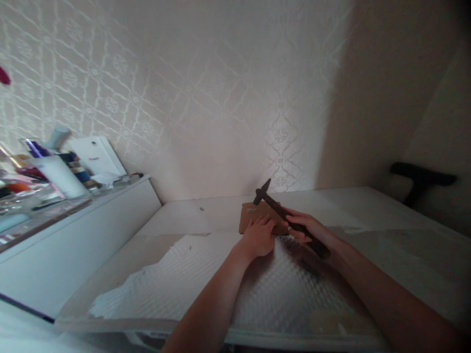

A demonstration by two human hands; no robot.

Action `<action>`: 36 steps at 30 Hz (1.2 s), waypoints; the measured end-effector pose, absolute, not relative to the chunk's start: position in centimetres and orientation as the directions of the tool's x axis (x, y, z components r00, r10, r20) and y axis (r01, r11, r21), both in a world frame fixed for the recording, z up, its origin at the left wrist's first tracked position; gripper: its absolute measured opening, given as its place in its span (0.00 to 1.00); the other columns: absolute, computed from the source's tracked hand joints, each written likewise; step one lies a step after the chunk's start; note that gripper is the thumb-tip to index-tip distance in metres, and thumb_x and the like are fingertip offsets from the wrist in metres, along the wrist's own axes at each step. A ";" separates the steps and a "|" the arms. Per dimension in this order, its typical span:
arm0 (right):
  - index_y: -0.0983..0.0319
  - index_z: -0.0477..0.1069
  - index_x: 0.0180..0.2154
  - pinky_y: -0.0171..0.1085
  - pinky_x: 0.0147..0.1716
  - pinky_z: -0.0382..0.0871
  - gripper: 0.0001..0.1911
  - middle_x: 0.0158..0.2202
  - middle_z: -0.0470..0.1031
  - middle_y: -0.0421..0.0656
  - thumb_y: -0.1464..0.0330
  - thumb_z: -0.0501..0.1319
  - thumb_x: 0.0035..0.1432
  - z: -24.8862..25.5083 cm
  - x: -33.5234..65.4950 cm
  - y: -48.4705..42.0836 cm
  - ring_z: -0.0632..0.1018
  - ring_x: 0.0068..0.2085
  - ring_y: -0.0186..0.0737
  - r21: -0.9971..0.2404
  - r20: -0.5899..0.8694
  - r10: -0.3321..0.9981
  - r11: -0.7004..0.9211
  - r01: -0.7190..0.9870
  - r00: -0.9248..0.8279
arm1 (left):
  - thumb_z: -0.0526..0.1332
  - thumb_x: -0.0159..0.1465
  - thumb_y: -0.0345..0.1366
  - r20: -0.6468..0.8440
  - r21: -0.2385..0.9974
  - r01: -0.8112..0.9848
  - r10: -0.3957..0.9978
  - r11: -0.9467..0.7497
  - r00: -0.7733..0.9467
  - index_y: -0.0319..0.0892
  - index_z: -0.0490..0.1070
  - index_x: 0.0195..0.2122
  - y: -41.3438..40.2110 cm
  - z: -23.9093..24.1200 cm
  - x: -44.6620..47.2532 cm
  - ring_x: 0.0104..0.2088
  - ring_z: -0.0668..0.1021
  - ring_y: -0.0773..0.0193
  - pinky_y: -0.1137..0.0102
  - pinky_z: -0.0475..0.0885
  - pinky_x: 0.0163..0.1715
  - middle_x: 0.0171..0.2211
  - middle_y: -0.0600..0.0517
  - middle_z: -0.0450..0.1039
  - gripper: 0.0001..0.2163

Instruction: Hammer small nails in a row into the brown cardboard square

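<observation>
My right hand (303, 226) is wrapped round the handle of a dark hammer (271, 202). The hammer is tilted, its head up at the left over the far part of a small brown board (245, 220) and its handle end down at the right. My left hand (260, 236) lies on the board's near part, fingers stretched over its surface. Small shiny metal bits (251, 211) sit in a row on the board, too small to name surely. Bubble wrap (176, 274) is spread on the white table under my forearms.
At left, a white cabinet (91, 230) carries bottles, a white box (99, 157) and clutter. A tiny object (201, 209) lies on the table (176, 211) near the patterned wall (221, 122). Far right is a black T-shaped handle (423, 174).
</observation>
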State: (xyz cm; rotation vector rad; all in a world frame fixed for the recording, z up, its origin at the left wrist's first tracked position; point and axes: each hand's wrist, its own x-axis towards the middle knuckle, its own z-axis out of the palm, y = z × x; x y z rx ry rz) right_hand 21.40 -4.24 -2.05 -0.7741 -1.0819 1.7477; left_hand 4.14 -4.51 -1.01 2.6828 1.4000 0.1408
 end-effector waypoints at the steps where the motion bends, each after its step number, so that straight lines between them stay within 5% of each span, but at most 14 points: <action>1: 0.59 0.66 0.49 0.23 0.07 0.49 0.20 0.25 0.67 0.35 0.70 0.59 0.52 -2.1 21.4 -4.2 0.59 0.13 0.21 -0.914 -0.042 0.920 -0.194 -0.357 -0.390 | 0.47 0.63 0.32 0.026 0.145 0.813 0.823 -0.564 0.567 0.40 0.57 0.58 -4.5 -1.0 4.2 0.63 0.56 0.53 0.50 0.53 0.59 0.63 0.43 0.52 0.21; 36: 0.60 0.65 0.55 0.24 0.07 0.51 0.28 0.22 0.67 0.35 0.68 0.61 0.50 -1.5 21.1 -5.1 0.62 0.13 0.24 -0.973 -0.040 0.946 -0.111 -0.203 -0.323 | 0.48 0.63 0.32 0.033 0.163 0.810 0.824 -0.563 0.566 0.41 0.55 0.59 -4.5 -1.0 4.1 0.63 0.56 0.51 0.50 0.53 0.60 0.64 0.44 0.51 0.22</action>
